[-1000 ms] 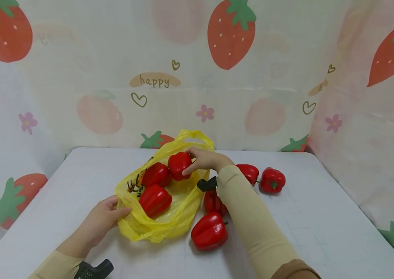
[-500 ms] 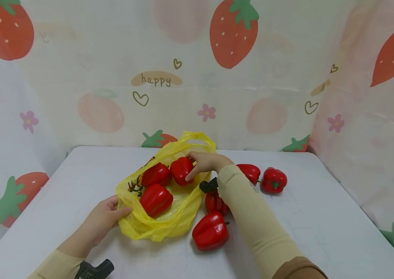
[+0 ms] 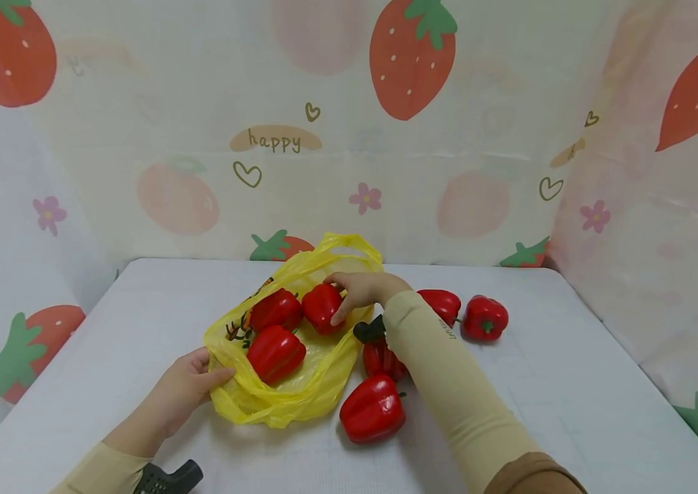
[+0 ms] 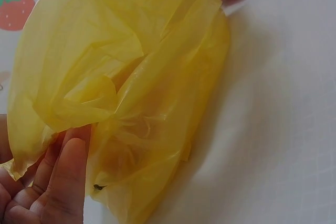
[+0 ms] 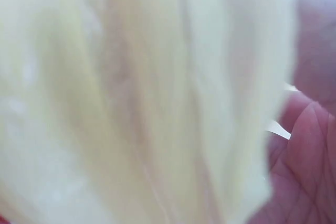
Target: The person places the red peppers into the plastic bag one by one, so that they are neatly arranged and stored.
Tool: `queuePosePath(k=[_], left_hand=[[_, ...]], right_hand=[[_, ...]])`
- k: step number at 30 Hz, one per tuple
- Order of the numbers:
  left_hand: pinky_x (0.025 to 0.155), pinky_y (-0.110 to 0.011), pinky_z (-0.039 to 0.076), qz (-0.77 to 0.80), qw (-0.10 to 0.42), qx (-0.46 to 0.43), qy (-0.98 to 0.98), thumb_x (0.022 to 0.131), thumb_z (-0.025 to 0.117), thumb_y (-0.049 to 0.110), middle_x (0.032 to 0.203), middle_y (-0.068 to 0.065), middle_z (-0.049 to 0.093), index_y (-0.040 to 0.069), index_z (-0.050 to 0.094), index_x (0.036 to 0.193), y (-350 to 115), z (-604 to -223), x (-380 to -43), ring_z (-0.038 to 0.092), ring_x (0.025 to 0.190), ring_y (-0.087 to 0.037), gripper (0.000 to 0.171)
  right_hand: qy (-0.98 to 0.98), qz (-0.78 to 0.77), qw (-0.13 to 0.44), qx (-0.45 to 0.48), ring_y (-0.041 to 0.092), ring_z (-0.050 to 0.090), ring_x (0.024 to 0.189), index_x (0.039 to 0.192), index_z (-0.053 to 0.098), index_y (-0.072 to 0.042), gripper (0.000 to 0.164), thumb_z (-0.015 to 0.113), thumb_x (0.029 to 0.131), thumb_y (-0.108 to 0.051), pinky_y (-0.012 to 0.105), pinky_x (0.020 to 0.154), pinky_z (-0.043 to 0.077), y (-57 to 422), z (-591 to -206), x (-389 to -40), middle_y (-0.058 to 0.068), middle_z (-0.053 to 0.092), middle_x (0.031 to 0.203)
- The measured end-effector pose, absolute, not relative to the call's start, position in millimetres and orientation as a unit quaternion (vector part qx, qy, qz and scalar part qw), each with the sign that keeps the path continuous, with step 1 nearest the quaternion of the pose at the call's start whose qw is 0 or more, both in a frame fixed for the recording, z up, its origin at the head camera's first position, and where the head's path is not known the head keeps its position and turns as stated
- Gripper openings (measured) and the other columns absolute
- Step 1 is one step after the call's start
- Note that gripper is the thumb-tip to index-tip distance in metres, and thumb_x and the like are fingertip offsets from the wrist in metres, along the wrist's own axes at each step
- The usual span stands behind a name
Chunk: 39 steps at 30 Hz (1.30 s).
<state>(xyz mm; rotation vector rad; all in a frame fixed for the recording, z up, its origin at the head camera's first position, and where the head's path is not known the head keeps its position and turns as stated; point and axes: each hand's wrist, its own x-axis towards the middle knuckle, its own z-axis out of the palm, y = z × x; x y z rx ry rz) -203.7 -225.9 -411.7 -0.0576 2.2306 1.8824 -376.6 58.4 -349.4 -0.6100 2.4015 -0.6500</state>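
Observation:
A yellow plastic bag (image 3: 324, 394) lies with its mouth spread toward me on the white table. Two red bell peppers rest in it, one at the back (image 3: 276, 310) and one nearer the front (image 3: 276, 355). My right hand (image 3: 364, 291) reaches over the bag's right rim and holds another red bell pepper (image 3: 322, 308) inside, thumb on its near side. At the bag's left edge, my left hand (image 3: 191, 377) pinches the plastic between thumb and fingers; the left wrist view shows this grip on the bag (image 4: 152, 98). Blurred yellow plastic covers most of the right wrist view, hiding the pepper.
Right of the bag, one red bell pepper (image 3: 373, 409) lies in front and another (image 3: 381, 360) is partly under my right forearm. Two more, one half hidden (image 3: 439, 302) and one whole (image 3: 484, 318), sit farther back. A strawberry-print cloth (image 3: 410, 171) hangs behind the table (image 3: 571, 384).
My right hand has lowered the held pepper slightly deeper into the bag, away from the pepper at the back. My left hand has stayed at the bag's edge.

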Motion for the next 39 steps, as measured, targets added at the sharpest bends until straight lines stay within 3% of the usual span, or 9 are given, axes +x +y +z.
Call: queuePosePath(k=[14, 22, 32, 39], left_hand=[[0.077, -0.027, 0.053, 0.638, 0.114, -0.018, 0.761, 0.089, 0.06, 0.02, 0.113, -0.012, 0.061, -0.005, 0.037, 0.131, -225.9, -411.9, -203.5, 0.062, 0.088, -0.013, 0.054], [0.078, -0.028, 0.053, 0.638, 0.117, -0.016, 0.761, 0.089, 0.059, 0.02, 0.114, -0.013, 0.061, -0.005, 0.037, 0.131, -224.7, -410.8, -202.8, 0.062, 0.089, -0.014, 0.054], [0.079, -0.028, 0.053, 0.63, 0.117, -0.027, 0.767, 0.088, 0.061, 0.023, 0.117, -0.014, 0.06, -0.001, 0.038, 0.132, -224.6, -411.2, -203.9, 0.062, 0.091, -0.016, 0.056], [0.078, -0.028, 0.053, 0.628, 0.117, -0.025, 0.769, 0.088, 0.06, 0.021, 0.114, -0.012, 0.061, -0.003, 0.038, 0.132, -222.3, -408.4, -202.1, 0.062, 0.089, -0.015, 0.055]], right_hand=[[0.886, -0.236, 0.303, -0.259, 0.02, 0.042, 0.12, 0.133, 0.042, -0.02, 0.068, 0.075, 0.074, -0.03, 0.038, 0.099, 0.039, 66.1, -339.0, -379.4, 0.004, 0.046, 0.133], [0.871, -0.264, 0.311, -0.273, 0.024, 0.041, 0.124, 0.137, 0.038, -0.009, 0.068, 0.072, 0.079, -0.021, 0.037, 0.097, 0.042, 74.8, -325.8, -375.3, 0.008, 0.042, 0.137], [0.868, -0.256, 0.299, -0.301, 0.027, 0.04, 0.125, 0.135, 0.04, -0.012, 0.065, 0.071, 0.079, -0.022, 0.036, 0.096, 0.043, 86.0, -308.4, -371.1, 0.011, 0.042, 0.137], [0.877, -0.234, 0.29, -0.302, 0.022, 0.043, 0.123, 0.132, 0.044, -0.019, 0.065, 0.074, 0.076, -0.032, 0.035, 0.094, 0.044, 97.5, -299.2, -366.6, 0.008, 0.045, 0.135]])
